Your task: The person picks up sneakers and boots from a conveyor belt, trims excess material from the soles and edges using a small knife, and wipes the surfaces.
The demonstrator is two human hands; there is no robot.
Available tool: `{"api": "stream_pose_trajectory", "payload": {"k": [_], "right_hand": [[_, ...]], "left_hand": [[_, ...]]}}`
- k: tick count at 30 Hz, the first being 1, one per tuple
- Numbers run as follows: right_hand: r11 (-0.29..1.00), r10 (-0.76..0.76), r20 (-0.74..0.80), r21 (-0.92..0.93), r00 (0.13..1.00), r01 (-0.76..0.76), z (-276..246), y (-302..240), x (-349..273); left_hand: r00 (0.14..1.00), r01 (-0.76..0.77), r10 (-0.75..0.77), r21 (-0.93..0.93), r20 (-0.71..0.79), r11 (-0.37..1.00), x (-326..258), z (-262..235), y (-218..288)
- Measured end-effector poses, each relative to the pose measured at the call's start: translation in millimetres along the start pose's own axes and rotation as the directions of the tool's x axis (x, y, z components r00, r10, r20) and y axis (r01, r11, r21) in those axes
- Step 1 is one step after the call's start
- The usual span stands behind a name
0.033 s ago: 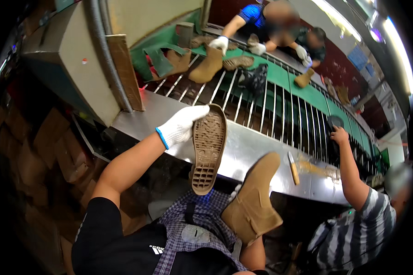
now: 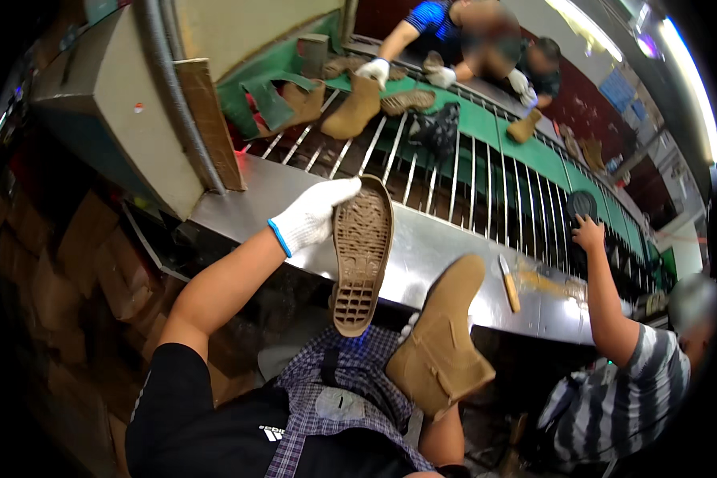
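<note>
My left hand [image 2: 314, 217], in a white knit glove with a blue cuff, grips a brown shoe sole [image 2: 363, 247] by its upper edge. The sole's recessed, grid-patterned side faces up. To its right a tan ankle boot [image 2: 442, 338] with a side strap is held tilted, toe toward the metal counter. Only the gloved fingertips of my right hand [image 2: 409, 327] show at the boot's left edge; the boot hides the rest of the hand. Sole and boot are apart from each other.
A steel counter [image 2: 255, 203] fronts a conveyor of metal rods [image 2: 478, 199]. A wooden-handled knife [image 2: 509, 287] lies on the counter. Another boot [image 2: 352, 107] and a sole [image 2: 409, 101] rest beyond, near co-workers' gloved hands. At right, a co-worker's hand [image 2: 588, 233] touches a black sole.
The boot has risen slightly, with more right-hand fingertips showing beside it. The counter and conveyor have shifted a little up and left in view. Both holds stay the same.
</note>
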State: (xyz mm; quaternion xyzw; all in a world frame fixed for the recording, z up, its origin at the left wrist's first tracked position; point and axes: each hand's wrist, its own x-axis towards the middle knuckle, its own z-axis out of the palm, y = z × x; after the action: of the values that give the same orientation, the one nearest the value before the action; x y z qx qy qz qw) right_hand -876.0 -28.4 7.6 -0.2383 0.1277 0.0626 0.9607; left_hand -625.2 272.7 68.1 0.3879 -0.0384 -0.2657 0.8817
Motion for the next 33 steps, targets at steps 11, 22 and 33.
{"api": "stream_pose_trajectory", "payload": {"k": [11,22,33], "right_hand": [[0.989,-0.076,-0.401,-0.146,0.913,0.018,-57,11,31],[0.993,-0.026,-0.308,-0.117,0.951,-0.011,-30,7,22],[0.974,-0.009,-0.324,-0.217,0.946,-0.066,-34,16,5]], "left_hand": [[0.986,0.079,-0.091,-0.088,-0.141,0.993,9,6,-32],[0.985,0.096,-0.107,-0.084,-0.136,0.992,4,0,-47],[0.994,0.046,-0.048,-0.028,-0.095,0.999,9,-11,-67]]}}
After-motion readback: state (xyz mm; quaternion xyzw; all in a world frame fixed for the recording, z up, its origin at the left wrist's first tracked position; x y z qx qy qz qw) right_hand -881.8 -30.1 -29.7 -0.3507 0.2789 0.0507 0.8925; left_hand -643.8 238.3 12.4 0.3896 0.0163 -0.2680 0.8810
